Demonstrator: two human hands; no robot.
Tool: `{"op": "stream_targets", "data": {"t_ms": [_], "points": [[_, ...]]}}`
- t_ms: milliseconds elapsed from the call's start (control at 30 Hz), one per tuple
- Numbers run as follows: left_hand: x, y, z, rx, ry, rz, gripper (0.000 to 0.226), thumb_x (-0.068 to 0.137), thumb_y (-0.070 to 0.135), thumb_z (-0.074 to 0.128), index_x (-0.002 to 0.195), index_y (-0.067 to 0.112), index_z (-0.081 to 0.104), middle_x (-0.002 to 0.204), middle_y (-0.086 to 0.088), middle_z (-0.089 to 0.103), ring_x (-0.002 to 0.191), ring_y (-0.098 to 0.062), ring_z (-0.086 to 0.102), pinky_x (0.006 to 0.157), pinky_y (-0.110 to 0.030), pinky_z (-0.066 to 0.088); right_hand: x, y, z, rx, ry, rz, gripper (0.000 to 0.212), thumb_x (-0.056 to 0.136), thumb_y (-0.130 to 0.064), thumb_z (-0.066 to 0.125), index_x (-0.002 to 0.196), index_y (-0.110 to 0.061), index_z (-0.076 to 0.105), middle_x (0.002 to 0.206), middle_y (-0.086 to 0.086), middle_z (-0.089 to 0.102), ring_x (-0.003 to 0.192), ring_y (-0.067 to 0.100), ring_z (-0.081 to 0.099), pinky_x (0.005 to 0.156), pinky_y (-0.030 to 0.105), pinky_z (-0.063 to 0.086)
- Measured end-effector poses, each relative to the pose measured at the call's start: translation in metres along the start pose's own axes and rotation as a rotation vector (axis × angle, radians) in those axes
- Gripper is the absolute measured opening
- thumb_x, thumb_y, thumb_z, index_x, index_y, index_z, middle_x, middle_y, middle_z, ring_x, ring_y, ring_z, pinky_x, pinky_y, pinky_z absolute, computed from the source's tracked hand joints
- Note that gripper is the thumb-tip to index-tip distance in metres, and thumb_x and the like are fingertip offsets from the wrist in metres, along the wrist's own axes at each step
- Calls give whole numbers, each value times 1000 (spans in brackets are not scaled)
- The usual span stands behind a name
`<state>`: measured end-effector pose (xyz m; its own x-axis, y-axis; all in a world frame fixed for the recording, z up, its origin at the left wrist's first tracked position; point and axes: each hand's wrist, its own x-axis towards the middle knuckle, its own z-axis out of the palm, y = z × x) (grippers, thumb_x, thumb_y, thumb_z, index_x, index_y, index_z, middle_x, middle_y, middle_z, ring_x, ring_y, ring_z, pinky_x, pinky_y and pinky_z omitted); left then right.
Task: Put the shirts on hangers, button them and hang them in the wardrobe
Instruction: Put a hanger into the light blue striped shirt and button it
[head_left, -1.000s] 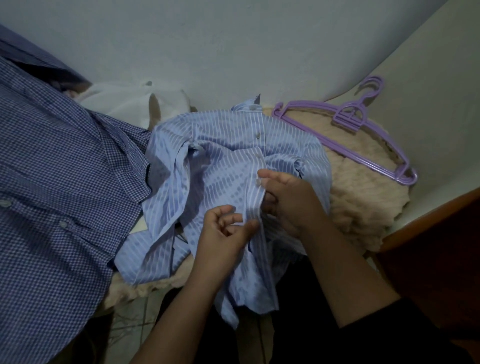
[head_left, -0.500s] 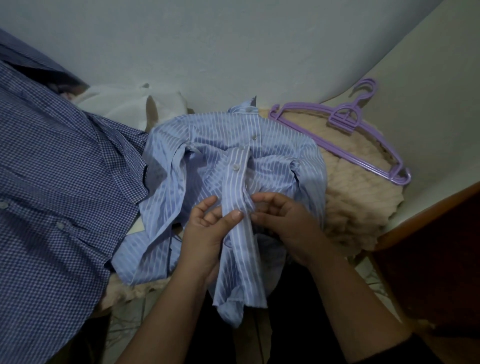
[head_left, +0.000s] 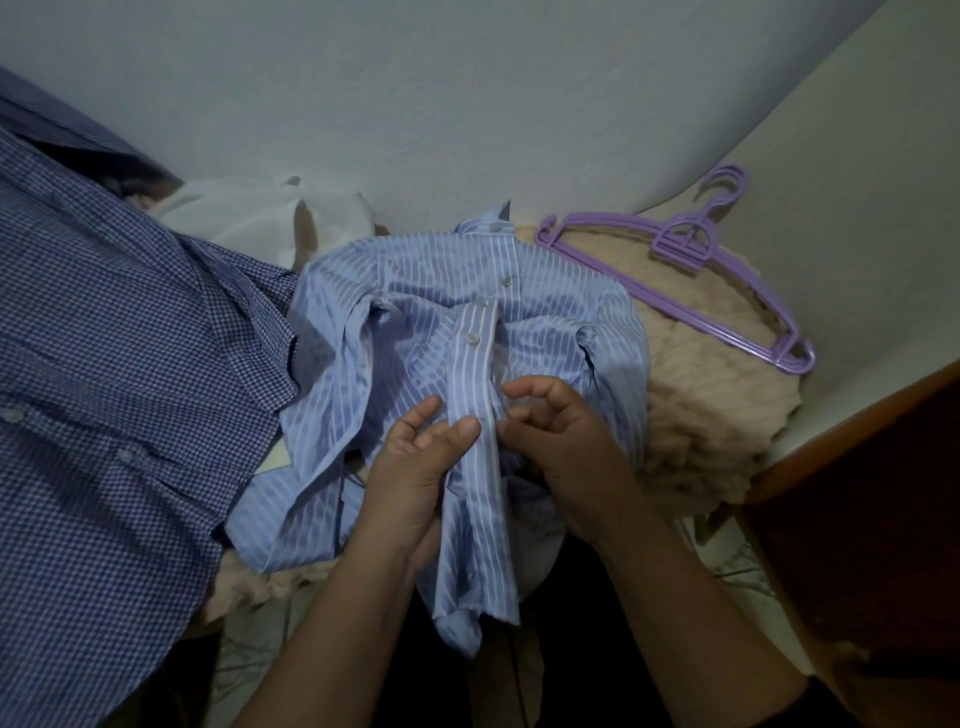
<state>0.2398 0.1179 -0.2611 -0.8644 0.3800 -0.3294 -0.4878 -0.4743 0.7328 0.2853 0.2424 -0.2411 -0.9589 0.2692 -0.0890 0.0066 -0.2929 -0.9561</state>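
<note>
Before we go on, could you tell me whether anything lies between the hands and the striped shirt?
Nothing visible does: the left hand and right hand already pinch the striped shirt at its button strip.

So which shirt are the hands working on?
The light blue striped shirt in the middle; both hands pinch its button strip. The dark checked shirt lies untouched at left.

A striped shirt (head_left: 467, 332) lies on a fleecy blanket (head_left: 717, 415), between a checked shirt (head_left: 119, 364) to its left and a hanger (head_left: 727, 291) to its right. Behind it lies a cloth (head_left: 249, 213). The left hand (head_left: 415, 478) and right hand (head_left: 566, 447) flank the shirt's front strip.
</note>
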Motion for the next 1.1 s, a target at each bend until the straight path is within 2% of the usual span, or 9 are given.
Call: {"op": "stream_targets", "data": {"t_ms": [100,200,300,433,567,667,767,867,1100], "points": [[4,-1,-5,-3,3,-39,75,66,5,74,134,0,42,98,-16,70,75,-21,70,62,-33,58,0,-2,0,-6,7,-6,29,81,11,59,91,-15,52,53,-7,57,45,0,49,45,12,39],[4,-2,-7,-13,-18,-91,85,63,9,83,136,0,42,122,-26,61,91,-31,66,80,-42,58,3,0,1,-50,-16,1,30,83,10,59,94,-16,50,56,-7,61,51,4,55,52,19,45],[4,0,-7,-2,-17,-103,84,61,13,80,136,0,43,126,-27,58,92,-32,64,79,-42,57,4,-2,1,-56,-27,24,30,82,8,61,94,-16,48,62,-5,64,56,10,58,56,24,48],[6,1,-9,22,-97,-118,111,40,28,97,134,1,46,126,-29,57,95,-34,64,85,-46,54,4,-7,-3,-14,-95,50,32,82,12,58,92,-16,46,63,-1,64,51,10,58,49,21,47],[5,2,-8,34,-109,-111,104,44,27,96,132,-1,48,123,-31,58,97,-35,63,87,-48,52,2,-6,-3,-116,-106,5,31,84,5,61,85,-23,49,61,0,63,51,9,58,49,21,45],[5,0,-9,50,-20,-71,79,64,13,83,132,-1,45,108,-23,68,88,-29,68,76,-41,59,0,-1,-1,-423,-32,-139,29,84,-9,65,78,-34,53,60,8,59,56,12,54,59,30,46],[4,-2,-9,73,9,-18,66,64,8,69,126,2,47,84,-9,73,73,-18,71,61,-31,58,-3,-1,3,-626,17,-202,26,87,-11,61,77,-33,50,51,-12,57,47,0,48,52,16,37],[3,-3,-9,101,-3,15,57,64,6,68,118,6,48,78,-5,73,69,-16,70,60,-29,57,-5,-4,6,-647,21,-168,22,88,-14,60,78,-30,49,56,-21,62,49,-2,52,50,10,36],[5,-5,-13,98,-58,-25,47,65,4,65,110,9,51,79,-5,74,69,-16,71,57,-28,56,0,0,-4,-435,-97,-25,28,86,-13,61,76,-37,50,72,5,69,68,21,61,67,41,49]]}}
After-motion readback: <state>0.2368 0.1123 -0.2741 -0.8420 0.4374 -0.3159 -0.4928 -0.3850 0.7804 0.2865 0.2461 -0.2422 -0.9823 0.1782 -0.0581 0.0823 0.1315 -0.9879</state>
